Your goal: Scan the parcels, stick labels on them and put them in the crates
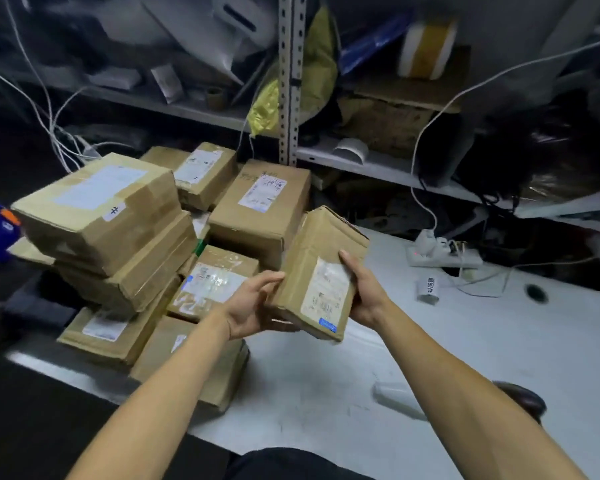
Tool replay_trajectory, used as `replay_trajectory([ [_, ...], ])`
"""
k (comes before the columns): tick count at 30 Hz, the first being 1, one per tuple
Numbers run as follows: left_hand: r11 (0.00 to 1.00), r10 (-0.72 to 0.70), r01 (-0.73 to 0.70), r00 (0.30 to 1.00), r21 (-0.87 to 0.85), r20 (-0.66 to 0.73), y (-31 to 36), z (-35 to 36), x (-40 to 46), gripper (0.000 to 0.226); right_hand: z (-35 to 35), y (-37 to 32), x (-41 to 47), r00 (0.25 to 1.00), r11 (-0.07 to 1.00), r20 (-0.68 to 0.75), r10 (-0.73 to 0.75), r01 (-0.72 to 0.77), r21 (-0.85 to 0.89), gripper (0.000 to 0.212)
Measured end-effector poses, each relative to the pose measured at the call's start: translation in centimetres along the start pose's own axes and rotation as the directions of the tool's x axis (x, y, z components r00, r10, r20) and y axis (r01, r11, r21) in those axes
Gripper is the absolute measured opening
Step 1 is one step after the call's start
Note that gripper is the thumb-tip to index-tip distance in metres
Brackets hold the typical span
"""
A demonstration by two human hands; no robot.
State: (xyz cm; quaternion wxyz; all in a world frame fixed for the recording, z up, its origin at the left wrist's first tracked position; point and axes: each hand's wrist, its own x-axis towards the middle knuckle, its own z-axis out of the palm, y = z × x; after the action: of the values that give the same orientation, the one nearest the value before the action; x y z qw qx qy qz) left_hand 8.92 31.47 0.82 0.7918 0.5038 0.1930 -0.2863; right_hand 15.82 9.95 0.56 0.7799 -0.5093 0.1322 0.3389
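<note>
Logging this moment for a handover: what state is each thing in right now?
Held parcel: lifted, tilted, label facing up.
Left hand: holds its left edge.
Right hand: grips its right edge.
Parcel pile: stacked on the table, sealed.
Power strip: red light on.

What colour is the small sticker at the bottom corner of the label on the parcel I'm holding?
Blue. The small sticker sits at the label's lower corner on the held parcel, seen in the head view.
</note>
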Motion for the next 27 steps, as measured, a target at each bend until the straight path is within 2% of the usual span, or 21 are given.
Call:
replay_trajectory([
  [2, 0.987, 0.059, -0.055, 0.998, 0.151, -0.028, -0.7, 2.0, 2.1, 0.058, -3.1, 0.2, -1.1, 0.975, 0.987, -0.184, -0.126, 0.104, -0.124, 0.046],
  [4, 0.954, 0.091, -0.079, 0.996, 0.290, -0.027, -1.5, 4.4, 3.5, 0.072, -5.7, 0.6, -2.3, 0.934, 0.967, -0.291, -0.207, 0.151, -0.203, 0.043],
  [7, 0.896, 0.056, -0.072, 0.997, 0.437, 0.051, -3.5, 8.3, 5.8, 0.082, -9.8, 1.2, -4.8, 0.886, 0.970, -0.398, -0.238, 0.193, -0.150, 0.034],
  [10, 0.939, 0.035, -0.052, 0.998, 0.340, 0.057, -5.9, 10.9, 7.7, 0.074, -12.9, 2.1, -6.6, 0.815, 0.957, -0.540, -0.213, 0.286, 0.054, 0.055],
  [12, 0.974, 0.040, -0.043, 0.999, 0.222, 0.016, -7.3, 12.7, 8.4, 0.063, -14.5, 2.7, -8.0, 0.802, 0.923, -0.574, -0.167, 0.332, 0.196, 0.061],
  [14, 0.984, 0.066, -0.059, 0.997, 0.165, -0.033, -7.6, 13.7, 9.0, 0.056, -15.9, 3.0, -9.7, 0.802, 0.920, -0.572, -0.169, 0.336, 0.200, 0.060],
  [16, 0.972, 0.088, -0.085, 0.996, 0.218, -0.003, -7.0, 14.1, 9.7, 0.060, -18.1, 3.0, -11.3, 0.770, 0.942, -0.611, -0.182, 0.314, 0.115, 0.077],
  [17, 0.959, 0.081, -0.094, 0.995, 0.268, 0.062, -6.4, 13.9, 9.9, 0.066, -19.0, 2.6, -11.9, 0.768, 0.960, -0.612, -0.191, 0.275, 0.045, 0.090],
  [18, 0.941, 0.052, -0.095, 0.989, 0.324, 0.140, -5.8, 13.9, 10.1, 0.071, -19.7, 2.2, -12.5, 0.796, 0.975, -0.574, -0.195, 0.220, -0.026, 0.095],
  [20, 0.879, -0.023, -0.098, 0.969, 0.466, 0.247, -4.6, 14.2, 10.1, 0.076, -20.1, 1.5, -12.9, 0.888, 0.979, -0.433, -0.155, 0.078, -0.191, 0.081],
  [22, 0.807, -0.037, -0.116, 0.969, 0.579, 0.245, -3.6, 14.8, 10.3, 0.077, -20.0, 1.1, -12.9, 0.936, 0.937, -0.338, -0.096, -0.030, -0.347, 0.058],
  [23, 0.784, -0.032, -0.120, 0.972, 0.609, 0.233, -3.2, 15.0, 10.4, 0.075, -20.1, 1.3, -12.7, 0.948, 0.925, -0.307, -0.082, -0.042, -0.378, 0.055],
  [27, 0.764, -0.039, -0.099, 0.979, 0.637, 0.198, -1.7, 14.7, 11.0, 0.079, -19.8, 2.3, -12.0, 0.982, 0.905, -0.183, -0.048, -0.035, -0.425, 0.068],
])
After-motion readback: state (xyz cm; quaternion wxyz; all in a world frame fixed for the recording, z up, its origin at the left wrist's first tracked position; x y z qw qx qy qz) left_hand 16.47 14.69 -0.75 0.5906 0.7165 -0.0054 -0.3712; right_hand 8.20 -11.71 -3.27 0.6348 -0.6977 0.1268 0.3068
